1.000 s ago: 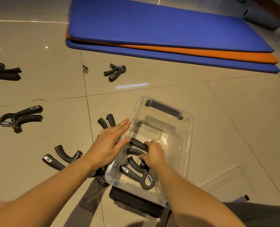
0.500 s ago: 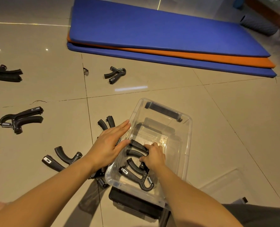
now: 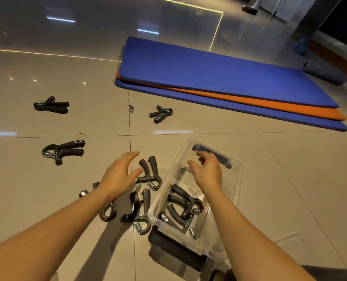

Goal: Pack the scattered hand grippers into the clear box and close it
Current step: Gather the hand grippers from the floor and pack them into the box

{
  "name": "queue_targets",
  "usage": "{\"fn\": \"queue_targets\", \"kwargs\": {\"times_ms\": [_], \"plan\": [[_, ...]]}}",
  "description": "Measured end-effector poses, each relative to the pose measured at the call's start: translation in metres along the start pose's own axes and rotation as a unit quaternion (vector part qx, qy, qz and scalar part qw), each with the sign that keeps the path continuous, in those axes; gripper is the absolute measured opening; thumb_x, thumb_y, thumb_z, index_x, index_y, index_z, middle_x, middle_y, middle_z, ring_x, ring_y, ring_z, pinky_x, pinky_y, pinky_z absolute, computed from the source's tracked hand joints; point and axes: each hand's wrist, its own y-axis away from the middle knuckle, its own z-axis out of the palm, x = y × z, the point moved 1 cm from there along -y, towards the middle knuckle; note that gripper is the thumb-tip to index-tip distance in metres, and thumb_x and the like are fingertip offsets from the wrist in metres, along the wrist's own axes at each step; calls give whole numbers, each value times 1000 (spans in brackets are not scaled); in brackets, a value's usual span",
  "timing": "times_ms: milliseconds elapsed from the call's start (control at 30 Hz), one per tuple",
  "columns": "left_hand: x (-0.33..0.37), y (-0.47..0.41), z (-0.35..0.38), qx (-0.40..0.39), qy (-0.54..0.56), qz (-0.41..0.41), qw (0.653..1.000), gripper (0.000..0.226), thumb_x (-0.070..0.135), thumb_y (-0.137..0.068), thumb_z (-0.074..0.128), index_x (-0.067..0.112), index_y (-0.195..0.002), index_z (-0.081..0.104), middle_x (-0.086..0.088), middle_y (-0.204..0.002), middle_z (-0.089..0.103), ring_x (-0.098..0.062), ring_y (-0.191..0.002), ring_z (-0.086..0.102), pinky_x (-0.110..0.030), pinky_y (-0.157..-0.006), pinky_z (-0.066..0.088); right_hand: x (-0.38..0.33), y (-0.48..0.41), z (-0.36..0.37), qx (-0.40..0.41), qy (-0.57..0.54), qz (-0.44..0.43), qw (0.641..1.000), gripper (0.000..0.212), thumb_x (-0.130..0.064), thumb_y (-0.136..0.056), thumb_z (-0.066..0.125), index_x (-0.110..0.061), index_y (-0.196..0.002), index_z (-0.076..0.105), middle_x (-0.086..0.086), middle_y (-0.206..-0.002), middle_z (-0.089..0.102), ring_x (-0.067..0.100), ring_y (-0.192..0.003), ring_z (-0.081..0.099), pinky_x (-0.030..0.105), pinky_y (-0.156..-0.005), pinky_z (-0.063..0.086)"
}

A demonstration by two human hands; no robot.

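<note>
The clear box [image 3: 236, 191] stands open on the tiled floor with two black hand grippers [image 3: 180, 209] lying in its near end. My right hand [image 3: 207, 172] hovers over the box, fingers relaxed, holding nothing. My left hand [image 3: 119, 175] hovers open just left of the box, beside a black hand gripper [image 3: 149, 173] on the floor. Two more grippers [image 3: 138, 211] lie under my left wrist. Further ones lie at the left [image 3: 63, 151], far left [image 3: 51, 104] and ahead [image 3: 161, 114].
Stacked blue and orange mats [image 3: 219, 82] lie across the floor ahead. A black object [image 3: 174, 250] lies under the box's near end. The clear lid [image 3: 288, 244] lies on the floor to the right. A grey roll [image 3: 324, 72] sits at the far right.
My right hand let go of the grippers in the box and rose above it. My left hand left the box's rim and moved left over the floor. The view tilted up.
</note>
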Motion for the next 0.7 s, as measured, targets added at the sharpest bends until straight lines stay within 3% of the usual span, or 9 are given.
{"fn": "queue_targets", "kwargs": {"times_ms": [100,233,367,467,600,700], "plan": [[-30,21,-16,7,-23,-49,999,63,46,-91,67,30,-147,45,7,-148,49,-15,-133,48,-40,-107,45,-48,-3,14,-3,-32,-43,999,39,-34,-88,74,-19,-123,67,-4,-113,62,14,-103,60,36,-87,53],[-62,55,-6,-61,-57,-60,995,70,52,-83,74,32,-145,47,10,-144,51,-14,-120,56,-35,-101,48,-86,1,64,-75,-32,-58,995,41,-34,-91,71,-20,-128,63,-1,-119,62,18,-105,61,37,-87,52],[-75,66,21,-144,-111,3,983,83,57,-75,77,33,-147,45,11,-146,49,-14,-131,47,-34,-109,39,-92,-7,112,-194,0,-12,981,60,-32,-89,75,-13,-141,53,8,-138,57,23,-112,61,39,-95,51],[-79,56,44,-183,-158,52,969,92,61,-72,77,30,-151,40,6,-154,43,-17,-139,38,-38,-116,32,-87,-24,137,-254,35,44,966,76,-29,-86,80,-8,-149,43,13,-148,50,31,-130,53,42,-105,48],[-84,45,83,-263,-201,95,939,106,62,-68,77,33,-157,27,8,-165,24,-19,-151,16,-45,-124,8,-74,-46,166,-291,102,92,947,78,-30,-84,82,-6,-145,42,14,-142,52,33,-127,54,40,-101,50],[-91,38,89,-255,-246,129,926,99,64,-70,74,34,-154,32,9,-161,31,-20,-150,18,-49,-124,3,-68,-52,186,-313,153,100,932,73,-32,-83,82,-6,-140,45,14,-138,53,32,-124,54,37,-92,50]]}}
